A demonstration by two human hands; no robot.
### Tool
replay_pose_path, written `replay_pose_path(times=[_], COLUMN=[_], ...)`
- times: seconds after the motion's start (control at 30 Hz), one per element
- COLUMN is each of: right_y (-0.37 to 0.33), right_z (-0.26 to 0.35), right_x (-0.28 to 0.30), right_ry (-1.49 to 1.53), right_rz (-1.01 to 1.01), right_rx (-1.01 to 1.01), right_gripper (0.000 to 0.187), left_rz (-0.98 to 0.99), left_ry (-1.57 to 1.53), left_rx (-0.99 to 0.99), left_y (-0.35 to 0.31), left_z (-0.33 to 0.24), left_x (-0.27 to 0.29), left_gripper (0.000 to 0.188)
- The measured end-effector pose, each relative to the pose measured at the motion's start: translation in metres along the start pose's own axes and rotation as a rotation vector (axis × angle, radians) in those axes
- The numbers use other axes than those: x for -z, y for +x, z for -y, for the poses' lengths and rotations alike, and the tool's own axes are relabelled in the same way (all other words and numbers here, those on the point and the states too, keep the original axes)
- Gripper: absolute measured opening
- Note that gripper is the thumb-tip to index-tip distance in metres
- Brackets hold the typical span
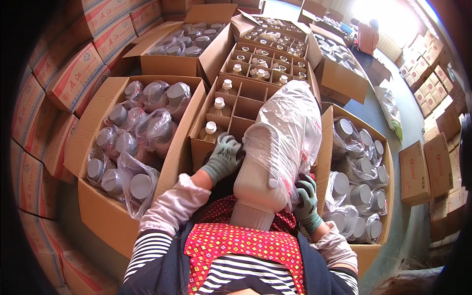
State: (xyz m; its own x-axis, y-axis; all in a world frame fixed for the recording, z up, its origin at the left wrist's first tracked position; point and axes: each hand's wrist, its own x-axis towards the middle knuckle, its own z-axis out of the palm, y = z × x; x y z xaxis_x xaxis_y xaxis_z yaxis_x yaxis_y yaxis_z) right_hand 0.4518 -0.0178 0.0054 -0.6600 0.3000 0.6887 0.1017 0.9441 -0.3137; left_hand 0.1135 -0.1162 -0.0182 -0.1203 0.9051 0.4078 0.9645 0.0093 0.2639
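A large pale plastic jug (260, 184) with a ribbed cap lies tilted in front of me, cap end toward my lap. Its far part is inside a clear plastic bag (295, 110), over the divided carton. My left hand (225, 156), in a grey-green work glove, has its fingers curled against the jug's left side, near the carton's front edge. On the other side my right hand (307, 202), gloved the same way, grips the bagged jug low down; some fingertips are hidden. The divided carton (196, 147) holds white-capped bottles (211, 129) in its left column.
Open cartons of bagged, grey-capped jugs stand close on my left (140, 187) and right (361, 194). More divided cartons (268, 61) continue ahead. Stacked printed cartons (73, 78) line the left side. A person in pink (368, 39) is at the far right.
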Motion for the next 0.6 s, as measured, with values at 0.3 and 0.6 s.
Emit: replay_pose_path(times=[0.3, 0.6], right_y=[-0.009, -0.041], right_z=[0.028, 0.04], right_x=[-0.004, -0.003], right_ry=[0.094, 0.025], right_rz=[-0.099, -0.16], right_rx=[-0.186, -0.298], right_gripper=[0.031, 0.033], left_rz=[-0.304, 0.336], left_ry=[0.062, 0.431], left_rx=[0.077, -0.329], left_y=[0.021, -0.019], left_z=[0.0, -0.043], left_x=[0.014, 0.033], left_gripper=[0.038, 0.019])
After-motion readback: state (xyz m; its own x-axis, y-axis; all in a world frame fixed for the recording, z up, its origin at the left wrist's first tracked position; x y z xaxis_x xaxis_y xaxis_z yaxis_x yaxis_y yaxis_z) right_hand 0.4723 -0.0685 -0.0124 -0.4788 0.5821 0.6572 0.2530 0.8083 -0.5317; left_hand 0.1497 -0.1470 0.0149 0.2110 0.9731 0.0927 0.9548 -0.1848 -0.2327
